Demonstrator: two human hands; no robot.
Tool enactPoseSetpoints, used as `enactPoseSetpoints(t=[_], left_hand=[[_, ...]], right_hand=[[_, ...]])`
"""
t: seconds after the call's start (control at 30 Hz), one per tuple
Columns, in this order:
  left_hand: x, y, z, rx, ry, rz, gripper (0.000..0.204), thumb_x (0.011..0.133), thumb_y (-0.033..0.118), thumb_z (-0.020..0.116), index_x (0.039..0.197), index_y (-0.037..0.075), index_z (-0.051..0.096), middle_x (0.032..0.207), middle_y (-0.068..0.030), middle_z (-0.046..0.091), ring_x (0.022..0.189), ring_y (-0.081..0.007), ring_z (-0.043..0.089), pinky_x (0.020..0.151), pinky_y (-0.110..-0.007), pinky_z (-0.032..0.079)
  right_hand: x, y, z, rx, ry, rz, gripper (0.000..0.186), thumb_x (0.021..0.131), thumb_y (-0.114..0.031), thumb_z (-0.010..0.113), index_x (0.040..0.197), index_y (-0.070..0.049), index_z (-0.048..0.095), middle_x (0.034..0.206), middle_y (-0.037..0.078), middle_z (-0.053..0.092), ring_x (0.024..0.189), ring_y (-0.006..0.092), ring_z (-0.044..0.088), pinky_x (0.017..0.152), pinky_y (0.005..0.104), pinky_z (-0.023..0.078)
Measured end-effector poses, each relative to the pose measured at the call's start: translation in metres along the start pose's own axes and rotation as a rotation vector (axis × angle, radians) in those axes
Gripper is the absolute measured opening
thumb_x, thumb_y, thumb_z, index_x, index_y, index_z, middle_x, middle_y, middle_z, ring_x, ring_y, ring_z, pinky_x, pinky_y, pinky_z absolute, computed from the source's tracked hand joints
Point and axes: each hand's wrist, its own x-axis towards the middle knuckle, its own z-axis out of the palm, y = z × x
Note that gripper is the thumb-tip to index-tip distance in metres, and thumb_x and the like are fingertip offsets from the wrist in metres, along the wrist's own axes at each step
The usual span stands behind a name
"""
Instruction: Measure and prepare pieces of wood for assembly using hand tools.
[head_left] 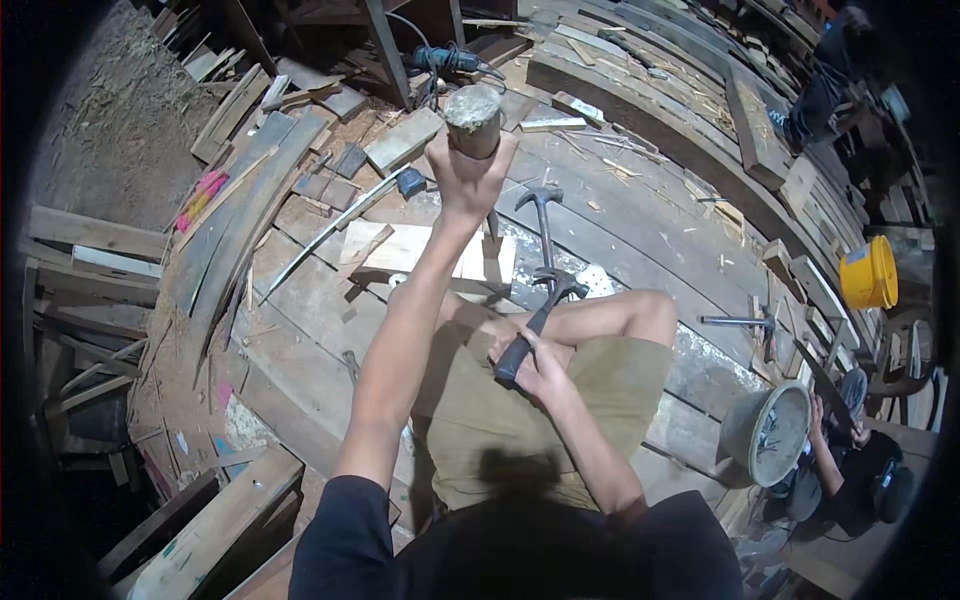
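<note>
My left hand (472, 178) is raised over the work area, its fingers wrapped around a round wooden piece (476, 138) with a rough, pale, battered end. Behind the hand a thin dark shaft (492, 222) points toward a pale timber block (415, 248); I cannot tell whether it belongs to the held piece. Low over my lap, my right hand (543, 372) grips a claw hammer (535, 325) by its black handle, head pointing away from me. Just beyond lies a second claw hammer (543, 215) on the planks.
A teal power tool (447, 60) lies at the back. Long beams (650, 110) cross the upper right. On the right are another hammer (735, 321), a yellow bucket (868, 274) and a grey bucket (738, 440). A person (850, 480) there holds a saw (822, 375); another person (825, 80) is farther back.
</note>
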Motion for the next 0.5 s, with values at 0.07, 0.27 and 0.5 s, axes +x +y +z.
enactPoseSetpoints(t=[0.07,0.27,0.5], left_hand=[[0.001,-0.002,0.0,0.012,0.029,0.033,0.017,0.073,0.015,0.07,0.072,0.001,0.061,0.061,-0.0093,0.061,0.053,-0.0197,0.059,0.052,-0.033,0.045],[-0.002,-0.004,0.004,0.028,0.013,-0.038,0.022,0.073,0.02,0.071,0.067,0.001,0.06,0.055,-0.009,0.058,0.052,-0.0195,0.06,0.052,-0.034,0.046],[-0.004,-0.01,0.003,0.005,0.055,0.094,0.024,0.071,0.02,0.074,0.078,0.001,0.061,0.061,-0.0118,0.061,0.053,-0.0259,0.06,0.056,-0.037,0.047]], right_hand=[[0.005,-0.008,0.0,-0.017,-0.07,-0.018,0.024,0.093,-0.024,0.057,0.095,0.0,0.055,0.086,0.014,0.059,0.082,0.0295,0.06,0.083,0.0454,0.051],[0.013,-0.045,0.024,-0.137,0.066,-0.136,0.024,0.094,-0.023,0.056,0.084,-0.005,0.044,0.065,0.005,0.047,0.05,0.0189,0.047,0.047,0.0332,0.044],[-0.056,-0.076,0.064,-0.272,-0.156,-0.253,0.026,0.097,-0.03,0.054,0.088,-0.009,0.043,0.059,-0.004,0.035,0.044,0.0066,0.034,0.036,0.0196,0.031]])
